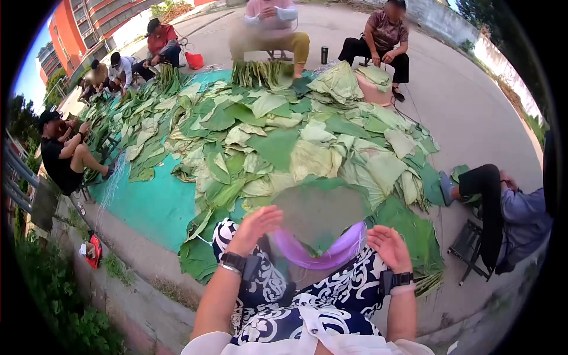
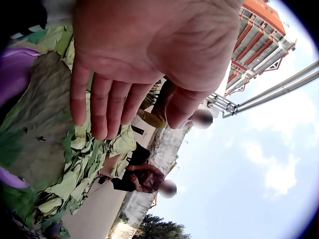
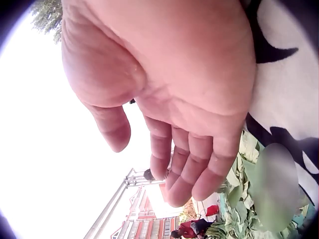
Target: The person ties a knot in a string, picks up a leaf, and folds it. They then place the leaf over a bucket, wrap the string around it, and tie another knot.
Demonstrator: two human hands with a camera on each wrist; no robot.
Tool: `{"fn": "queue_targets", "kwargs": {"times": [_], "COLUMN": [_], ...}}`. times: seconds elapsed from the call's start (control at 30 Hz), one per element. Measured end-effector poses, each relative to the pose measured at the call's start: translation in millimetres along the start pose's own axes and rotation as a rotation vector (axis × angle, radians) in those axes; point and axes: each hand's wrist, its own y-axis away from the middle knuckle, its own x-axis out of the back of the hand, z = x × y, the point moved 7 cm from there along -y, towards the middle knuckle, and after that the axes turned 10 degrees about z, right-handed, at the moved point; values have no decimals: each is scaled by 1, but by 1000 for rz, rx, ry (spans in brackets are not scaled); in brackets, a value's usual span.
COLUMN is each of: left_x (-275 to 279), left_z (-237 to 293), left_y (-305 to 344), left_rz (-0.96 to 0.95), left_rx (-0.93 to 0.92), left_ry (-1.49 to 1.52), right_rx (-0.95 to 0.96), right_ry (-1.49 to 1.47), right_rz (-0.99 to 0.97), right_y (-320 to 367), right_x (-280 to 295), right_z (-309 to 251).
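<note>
Between my knees stands a purple basin (image 1: 355, 241) with a large green leaf (image 1: 322, 210) lying over it. To the left of the leaf my left hand (image 1: 258, 226) is raised, palm turned inward, its fingers extended and nothing in them. On the other side my right hand (image 1: 389, 245) is held up over the patterned trouser leg, fingers loosely bent and holding nothing. The left wrist view shows the bare palm (image 2: 159, 45) beside the leaf (image 2: 45, 109) and the purple basin (image 2: 15, 74). In the right wrist view the palm (image 3: 174, 74) is bare too.
Many broad leaves (image 1: 272, 148) are spread over a green ground sheet (image 1: 148, 204). A bundle of leaves (image 1: 260, 74) and a pink tub (image 1: 374, 89) topped with leaves stand at the back. Several seated people surround the sheet, one close on the right (image 1: 526, 213).
</note>
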Motion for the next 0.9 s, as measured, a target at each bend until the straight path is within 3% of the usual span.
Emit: {"fn": "queue_targets", "kwargs": {"times": [0.07, 0.2, 0.3, 0.4, 0.5, 0.57, 0.77, 0.87, 0.9], "left_x": [0, 4, 12, 7, 5, 6, -2, -11, -13], "left_z": [0, -4, -9, -10, -16, -16, -22, -26, -29], "left_y": [-1, -1, -7, -13, -22, -27, -42, -48, -50], "left_rz": [22, -5, 14, -1, 12, 17, 134, 156, 162], "left_rx": [0, -13, 36, 50, 110, 119, 160, 176, 182], "left_ry": [-24, -55, -52, -85, -103, -136, -150, -183, -195], "right_rx": [129, 338, 321, 111, -48, -52, -65, 4, 17], "right_ry": [162, 124, 215, 380, 231, 222, 428, 1248, 1279], "right_rz": [-7, 87, 428, 991, 1229, 1323, 1492, 1557, 1552], "right_y": [13, 66, 96, 131, 171, 181, 176, 161, 156], "right_x": [-13, 18, 95, 232, 332, 384, 481, 511, 521], "right_z": [-22, -73, -75, -24, 39, 62, 57, 17, 10]}}
